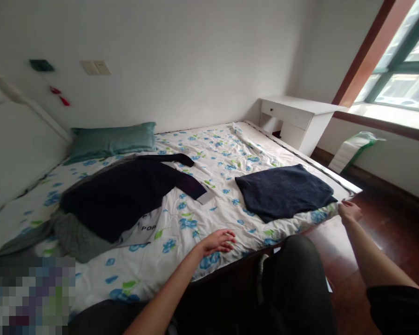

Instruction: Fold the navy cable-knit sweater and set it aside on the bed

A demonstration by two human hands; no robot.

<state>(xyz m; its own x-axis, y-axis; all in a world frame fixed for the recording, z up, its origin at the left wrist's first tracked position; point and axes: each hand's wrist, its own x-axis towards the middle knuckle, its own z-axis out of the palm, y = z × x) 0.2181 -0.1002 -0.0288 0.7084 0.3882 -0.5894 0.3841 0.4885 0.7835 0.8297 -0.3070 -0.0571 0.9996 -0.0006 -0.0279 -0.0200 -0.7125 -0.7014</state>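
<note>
Close to the bed's right corner, my right hand (350, 211) is closed, its fingers pinching the edge of the floral bed sheet (226, 179). Just left of it lies a folded dark navy garment (284, 190), flat on the sheet. My left hand (218, 242) is held over the near edge of the bed, fingers apart, with nothing in it. To its left, a black long-sleeved top (125, 193) is spread over a grey garment with "POP" printed on it (139, 232) and a grey-green knit garment (78, 235).
A green pillow (113, 139) rests against the wall at the bed's head. Past the far right side stand a white desk (300, 109) and a wrapped white pack (352, 151) below the window. My bent knee (298, 265) is by the bed's front edge.
</note>
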